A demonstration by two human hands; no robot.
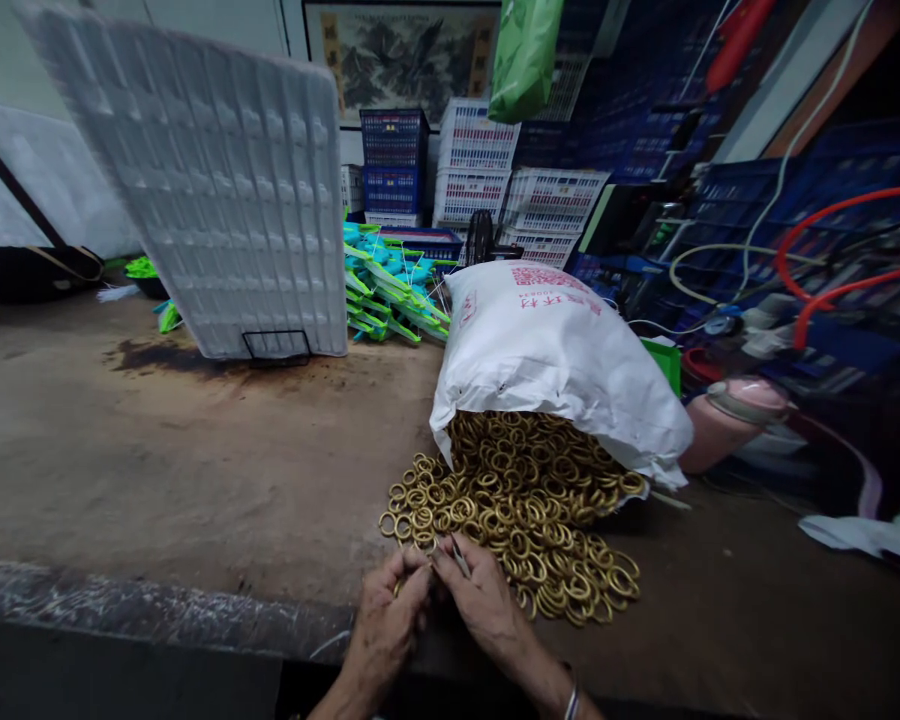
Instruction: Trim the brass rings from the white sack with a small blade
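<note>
Both hands meet at the near edge of a brown worktable [330, 430], fingertips nearly together. The right hand [484, 600] is closed around a small pointed tool [460, 557], its slim tip showing above the fingers and angled up and to the left. The left hand [390, 610] has its fingers curled in a narrow pinch around a gold-coloured ring [398, 588], of which only a small part shows; the exact contact between the fingertips is too small to make out. A metal bracelet [572, 694] circles the right wrist.

Just beyond the hands, and reaching along the outer side of the right one, lies a loose heap of gold-coloured rings [525, 540], many overlapping. The heap runs back into the open mouth of a white sack [532, 340], which lies on its side with red printing on top; more rings fill the opening.

Left of the sack, a ribbed pale panel [247, 200] leans in a black wire stand [276, 346], with a dark stain on the table beside it. Behind, partly covered by the panel, is a pile of bright green and turquoise pieces [394, 285]. Right of the sack stands a pink container [735, 420], below orange hoses [795, 260]. Blue crates [394, 140] and white crates [476, 165] are stacked at the back, beneath a framed picture [412, 60].
</note>
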